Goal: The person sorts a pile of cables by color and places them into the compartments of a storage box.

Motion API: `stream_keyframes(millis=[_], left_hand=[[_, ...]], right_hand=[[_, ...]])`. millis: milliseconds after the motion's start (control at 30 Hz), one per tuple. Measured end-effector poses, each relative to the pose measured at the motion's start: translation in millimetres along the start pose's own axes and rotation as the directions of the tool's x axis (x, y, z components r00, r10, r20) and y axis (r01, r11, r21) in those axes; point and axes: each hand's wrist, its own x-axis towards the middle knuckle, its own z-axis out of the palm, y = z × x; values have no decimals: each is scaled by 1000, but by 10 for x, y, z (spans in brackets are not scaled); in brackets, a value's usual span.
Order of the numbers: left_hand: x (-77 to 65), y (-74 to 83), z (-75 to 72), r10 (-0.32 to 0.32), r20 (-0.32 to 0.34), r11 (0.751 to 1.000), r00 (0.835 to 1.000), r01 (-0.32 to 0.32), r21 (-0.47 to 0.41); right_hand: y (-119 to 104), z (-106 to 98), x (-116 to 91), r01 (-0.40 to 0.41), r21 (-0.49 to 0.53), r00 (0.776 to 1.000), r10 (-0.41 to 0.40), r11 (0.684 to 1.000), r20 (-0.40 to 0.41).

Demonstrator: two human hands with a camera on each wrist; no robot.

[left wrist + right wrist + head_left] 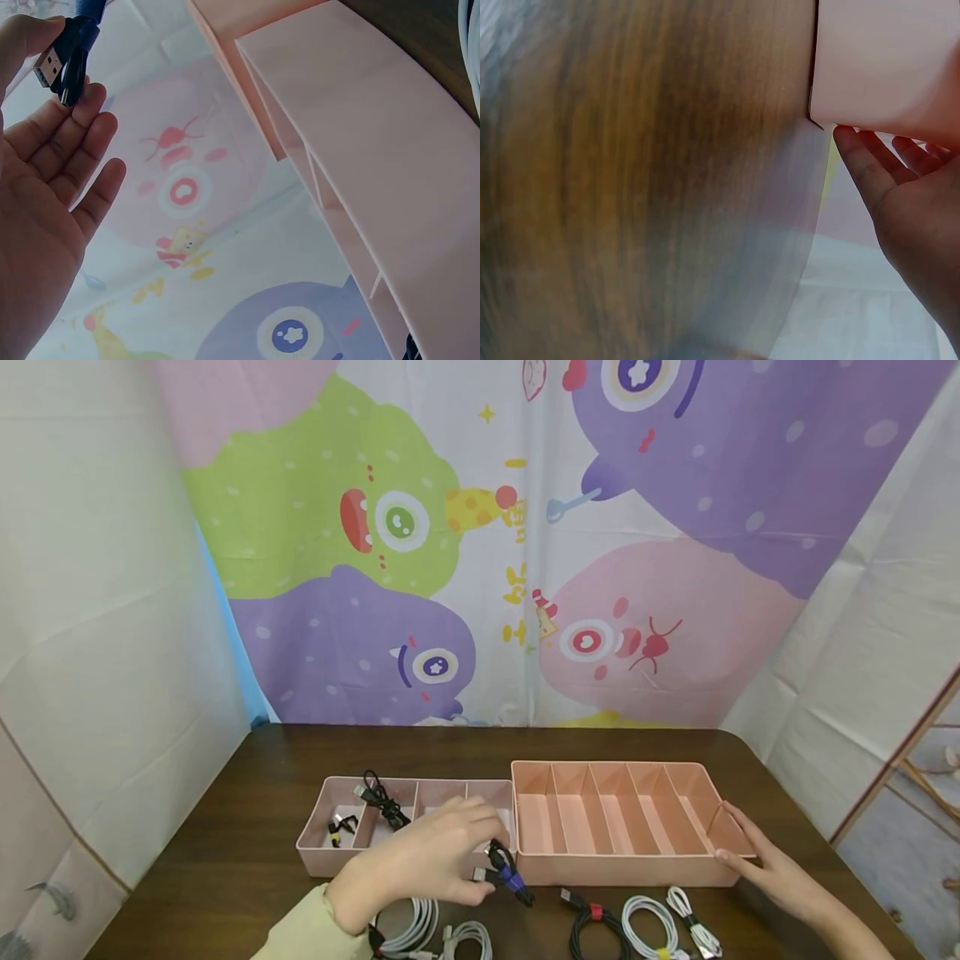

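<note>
In the head view, my left hand (438, 847) is over the near edge of the pale pink divided box (322, 860). Its thumb and fingertips pinch a coiled black USB cable (510, 878) bound with a blue-purple tie. The left wrist view shows the metal plug (48, 69) of this cable by the thumb, with the other fingers spread below. At the right end of the peach divided box (630, 870), my right hand (776, 868) touches the corner with thumb and extended fingers. In the right wrist view those fingers (862, 161) lie along the box wall.
The pale box holds a black cable (386, 806) and small black adapters (343, 827). On the dark table (247, 793) in front lie white coiled cables (651, 922), a black cable with a red tie (596, 914) and grey-white coils (420, 927). A cartoon curtain (495, 677) hangs behind.
</note>
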Motion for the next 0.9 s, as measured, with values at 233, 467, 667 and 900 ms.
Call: stream_keyframes(millis=[233, 467, 667, 900], left_hand=[[-25, -31, -55, -9, -28, 1000, 1000, 10, 23], [-56, -80, -117, -37, -49, 999, 998, 38, 22], [-89, -114, -161, -75, -44, 996, 996, 77, 36], [-114, -159, -174, -79, -73, 996, 994, 83, 42]], right_hand=[[4, 4, -1, 8, -42, 1000, -9, 999, -14], [46, -23, 7, 27, -89, 997, -33, 996, -71], [100, -48, 17, 48, -15, 996, -49, 999, -72], [151, -26, -3, 104, 23, 989, -101, 994, -108]])
